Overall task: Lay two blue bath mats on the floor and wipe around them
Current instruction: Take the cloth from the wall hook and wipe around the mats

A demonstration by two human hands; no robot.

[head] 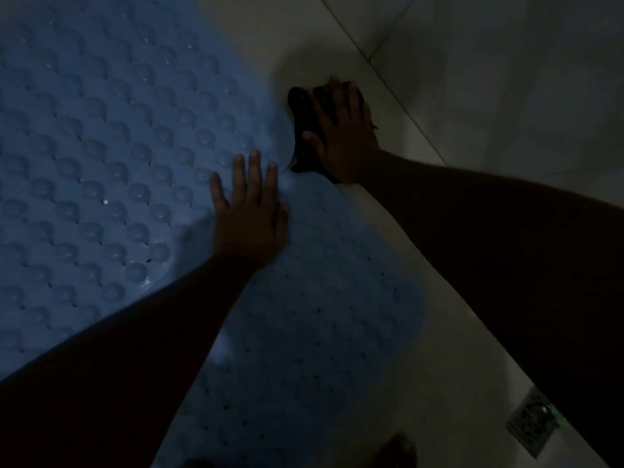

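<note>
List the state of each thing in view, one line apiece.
Bumpy blue mat: flat on floor.
Second blue mat: flat, holes showing.
Dark cloth: pressed to tile, beside mats.
Left hand: open, flat on mats.
Right hand: spread on cloth.
Floor drain: uncovered.

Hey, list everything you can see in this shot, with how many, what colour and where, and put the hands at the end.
bath mats: two, blue. One with raised round bumps fills the upper left; one with small holes lies lower centre. They meet near the left hand; which overlaps which is unclear.
cloth: one, dark, on the floor beside the mats' edge, under the right hand.
floor tiles: pale, with dark grout lines, across the upper right.
floor drain: one, square, metallic grey, lower right corner.
dark shape: one, bottom edge, too dim to identify.
left hand: flat, fingers spread, where the mats meet.
right hand: flat, pressing on the cloth.
</note>
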